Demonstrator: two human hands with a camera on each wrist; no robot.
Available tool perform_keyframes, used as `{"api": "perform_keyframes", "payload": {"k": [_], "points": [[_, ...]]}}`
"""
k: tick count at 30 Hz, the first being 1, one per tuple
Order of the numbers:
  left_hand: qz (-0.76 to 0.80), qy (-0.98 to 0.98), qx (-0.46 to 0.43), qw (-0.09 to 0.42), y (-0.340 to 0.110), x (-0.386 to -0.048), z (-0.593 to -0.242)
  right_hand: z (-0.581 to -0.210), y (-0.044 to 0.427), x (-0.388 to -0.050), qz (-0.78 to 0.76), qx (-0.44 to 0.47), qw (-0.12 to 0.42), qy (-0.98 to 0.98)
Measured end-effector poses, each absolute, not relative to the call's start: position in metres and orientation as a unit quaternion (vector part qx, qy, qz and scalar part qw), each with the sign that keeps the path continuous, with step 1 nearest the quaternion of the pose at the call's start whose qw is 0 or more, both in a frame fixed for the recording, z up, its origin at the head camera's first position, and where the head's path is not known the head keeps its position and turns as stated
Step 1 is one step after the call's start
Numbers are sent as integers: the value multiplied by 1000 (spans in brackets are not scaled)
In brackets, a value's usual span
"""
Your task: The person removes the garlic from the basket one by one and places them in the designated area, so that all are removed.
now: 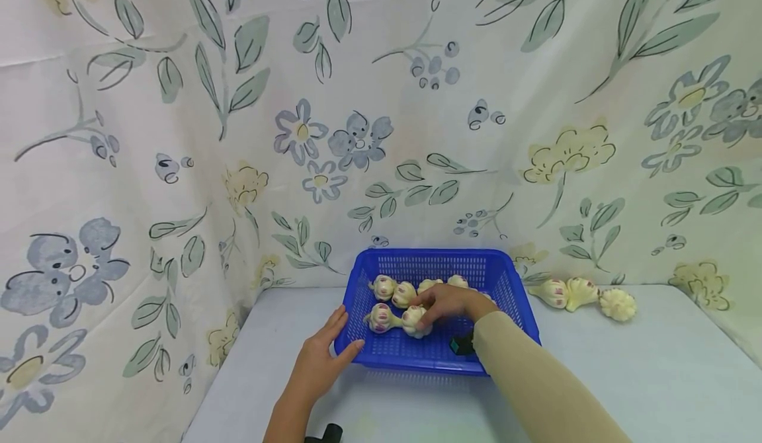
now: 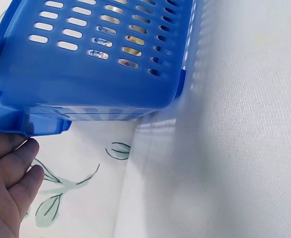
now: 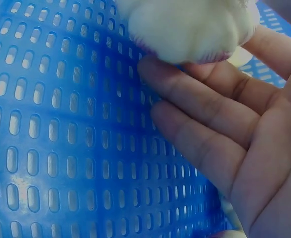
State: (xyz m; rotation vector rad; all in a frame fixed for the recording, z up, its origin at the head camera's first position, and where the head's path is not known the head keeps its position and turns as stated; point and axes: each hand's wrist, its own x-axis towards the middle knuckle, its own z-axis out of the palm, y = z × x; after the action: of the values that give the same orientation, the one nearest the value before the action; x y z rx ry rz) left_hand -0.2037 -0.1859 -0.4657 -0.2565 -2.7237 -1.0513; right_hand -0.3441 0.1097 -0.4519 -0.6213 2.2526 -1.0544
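Note:
My right hand (image 1: pixel 450 302) reaches into a blue perforated basket (image 1: pixel 440 367) and grips a garlic bulb (image 1: pixel 415 322) near its left part. Seen from the right wrist, that pale bulb (image 3: pixel 190 29) with purple streaks sits against the fingertips (image 3: pixel 157 69), just off the mesh. My left hand (image 1: pixel 321 357) rests at the basket's left front corner, its fingers fairly straight along the rim and the thumb by the front edge. In the left wrist view, some fingers (image 2: pixel 19 168) lie just outside the rim. Another garlic bulb (image 1: pixel 381 318) lies beside the gripped one.
Several more garlic bulbs (image 1: pixel 403 294) lie along the basket's back. On the white table (image 1: pixel 595 377), right of the basket, are 3 bulbs (image 1: pixel 580 293). A floral cloth (image 1: pixel 417 132) hangs behind. A black object (image 1: pixel 332 434) shows at the bottom edge.

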Motion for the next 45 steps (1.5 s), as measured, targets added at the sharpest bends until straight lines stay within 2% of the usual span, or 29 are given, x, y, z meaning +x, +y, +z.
{"api": "perform_keyframes", "payload": {"k": [6,15,45], "points": [[-359,-923,-89,107,-186,-203,-466,-452,109,-344,-432,-210,307,822],[-360,-922,-93,111,-186,-202,-466,-453,106,-340,-462,-193,280,819],[-357,-923,-89,116,-185,-203,-465,-446,103,-338,-486,-183,275,809]]}}
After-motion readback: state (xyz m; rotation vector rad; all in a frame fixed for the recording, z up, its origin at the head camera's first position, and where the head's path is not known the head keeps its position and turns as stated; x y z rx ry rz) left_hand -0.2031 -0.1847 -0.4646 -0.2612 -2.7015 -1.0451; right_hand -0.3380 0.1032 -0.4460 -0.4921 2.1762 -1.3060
